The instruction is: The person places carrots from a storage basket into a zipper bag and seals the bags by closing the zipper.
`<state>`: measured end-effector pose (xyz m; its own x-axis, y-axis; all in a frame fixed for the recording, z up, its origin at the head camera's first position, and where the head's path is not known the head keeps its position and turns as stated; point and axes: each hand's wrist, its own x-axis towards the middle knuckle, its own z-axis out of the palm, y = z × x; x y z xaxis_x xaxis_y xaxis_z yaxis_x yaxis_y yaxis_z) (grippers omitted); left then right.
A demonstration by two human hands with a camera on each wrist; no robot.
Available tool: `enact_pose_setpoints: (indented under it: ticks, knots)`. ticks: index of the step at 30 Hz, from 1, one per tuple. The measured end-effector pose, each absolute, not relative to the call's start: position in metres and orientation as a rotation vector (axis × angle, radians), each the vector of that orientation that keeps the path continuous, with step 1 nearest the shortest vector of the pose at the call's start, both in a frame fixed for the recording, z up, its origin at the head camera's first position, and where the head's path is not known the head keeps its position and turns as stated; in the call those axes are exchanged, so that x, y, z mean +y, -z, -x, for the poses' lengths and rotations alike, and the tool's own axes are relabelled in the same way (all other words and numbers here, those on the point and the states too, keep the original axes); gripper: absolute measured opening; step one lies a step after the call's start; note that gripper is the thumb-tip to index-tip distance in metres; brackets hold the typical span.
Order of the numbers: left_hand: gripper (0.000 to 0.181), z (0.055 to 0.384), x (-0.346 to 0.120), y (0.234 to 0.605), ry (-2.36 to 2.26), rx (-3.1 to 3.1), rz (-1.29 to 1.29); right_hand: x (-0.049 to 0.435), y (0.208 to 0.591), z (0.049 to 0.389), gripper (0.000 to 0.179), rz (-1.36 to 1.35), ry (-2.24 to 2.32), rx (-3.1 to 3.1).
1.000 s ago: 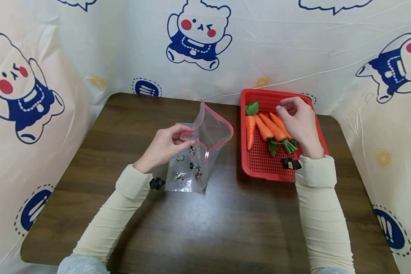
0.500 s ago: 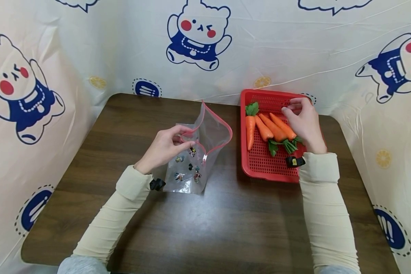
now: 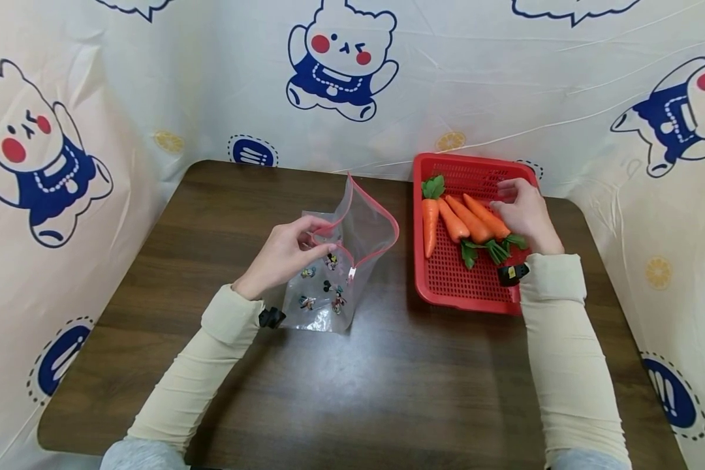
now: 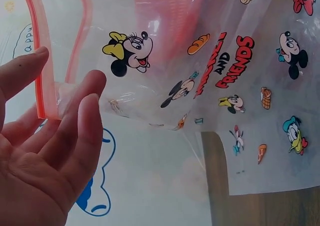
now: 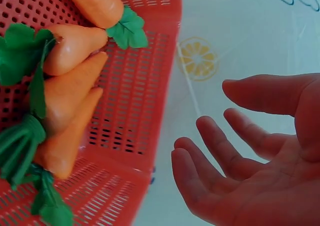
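My left hand (image 3: 284,254) pinches the pink zipper edge of a clear zipper bag (image 3: 369,225), thumb on one side and fingers on the other. The bag's mouth gapes, and its white slider (image 3: 352,273) sits at the near end. Cartoon prints (image 4: 131,53) cover its film in the left wrist view. Over the right part of a red basket (image 3: 421,277) hovers my right hand (image 3: 525,210), fingers loosely bent with nothing in them. Left of that hand lie several orange carrots (image 3: 476,222) with green tops. Nothing fills the space between thumb and fingers in the right wrist view.
Both things stand on a dark wooden table (image 3: 341,398), the basket at the back right. A white printed sheet (image 3: 211,72) rises behind the table and along its sides. Black wrist straps (image 3: 272,318) show at both cuffs.
My right hand has drifted right and slightly toward me, uncovering more of the rightmost carrot and its green top. The left hand keeps hold of the bag almost unmoved.
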<state>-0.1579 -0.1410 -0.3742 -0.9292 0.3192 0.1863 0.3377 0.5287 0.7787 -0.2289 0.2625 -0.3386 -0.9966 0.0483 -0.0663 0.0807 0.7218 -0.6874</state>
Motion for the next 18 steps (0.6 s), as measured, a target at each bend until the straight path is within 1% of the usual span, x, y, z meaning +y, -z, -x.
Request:
enact_pose_setpoints:
  ticks: [7, 18]
  knots:
    - [0.038, 0.159, -0.140, 0.371, 1.387, -2.712, 0.566, 0.272, 0.347, 0.238, 0.047, -0.160, 1.180, 2.799]
    - [0.039, 0.160, -0.138, 0.373, 1.400, -2.700, 0.569, 0.286, 0.367, 0.252, 0.047, -0.154, 0.998, 2.815]
